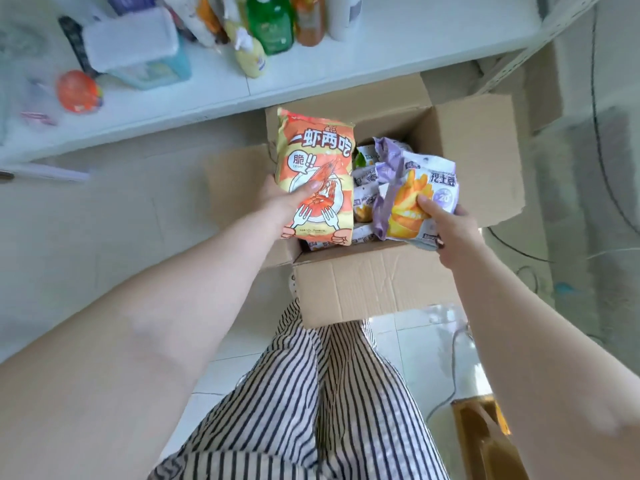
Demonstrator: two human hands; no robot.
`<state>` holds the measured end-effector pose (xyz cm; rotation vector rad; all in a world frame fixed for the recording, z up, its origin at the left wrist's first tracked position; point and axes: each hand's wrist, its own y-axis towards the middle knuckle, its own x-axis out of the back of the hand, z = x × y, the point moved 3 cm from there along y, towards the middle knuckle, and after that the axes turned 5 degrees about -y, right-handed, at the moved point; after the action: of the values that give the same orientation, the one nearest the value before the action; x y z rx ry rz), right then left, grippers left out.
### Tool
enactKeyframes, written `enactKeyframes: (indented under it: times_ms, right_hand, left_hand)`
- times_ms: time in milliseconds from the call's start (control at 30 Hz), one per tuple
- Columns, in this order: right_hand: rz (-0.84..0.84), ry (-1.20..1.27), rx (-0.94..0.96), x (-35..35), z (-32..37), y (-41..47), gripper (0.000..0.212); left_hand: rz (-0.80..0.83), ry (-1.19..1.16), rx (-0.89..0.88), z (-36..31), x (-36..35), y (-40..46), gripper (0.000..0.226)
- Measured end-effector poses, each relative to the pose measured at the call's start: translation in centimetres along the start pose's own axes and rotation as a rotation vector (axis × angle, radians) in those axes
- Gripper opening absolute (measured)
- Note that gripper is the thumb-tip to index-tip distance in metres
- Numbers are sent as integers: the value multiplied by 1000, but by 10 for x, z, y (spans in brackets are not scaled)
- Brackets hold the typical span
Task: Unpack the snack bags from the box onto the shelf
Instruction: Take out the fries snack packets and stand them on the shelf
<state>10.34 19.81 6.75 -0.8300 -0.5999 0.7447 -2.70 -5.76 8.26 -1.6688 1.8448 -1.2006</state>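
In the head view the task looks only partly done: the left hand has its grip clamped on an orange snack bag and the right hand pinches a purple snack bag, both above the open box and not yet on the shelf. The box still holds several more small bags. The shelf carries bottles and a plastic tub, and I see no snack bags there.

I can't count the small packets deep in the box; two held bags cover them. The shelf's bottles are blurred, tops cut off. My right fingers hide beneath the purple bag.
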Motion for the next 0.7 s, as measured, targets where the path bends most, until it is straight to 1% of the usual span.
enactKeyframes:
  times_ms: [67,167,233,300,333,467,600,700]
  right_hand:
    - [25,-3,26,5,14,-43,27]
    - [66,-43,78,3,25,-97,22]
    - [110,-101,117,-3,26,-127,26]
    - [168,-171,154,-10,21,-152,41]
    - [195,-199,162,-14,17,-164,45]
    - [281,-295,152,-29,-2,-211,28]
    - [300,-378,160,-49,-14,-245,38]
    - [309,-416,176,-74,-17,-264,43]
  left_hand:
    - [14,-42,-23,-19,22,-38,59]
    - [-4,-105,-69,-33,58,-86,47]
    - [-48,-158,-113,-33,85,-114,51]
    - [-101,-210,-144,-22,111,-138,61]
    - [-122,-232,-145,-14,123,-152,62]
    - [-197,-321,-145,19,169,-194,61]
    - [-261,-421,-115,45,217,-221,67]
    - [-285,-463,-110,58,250,-231,67]
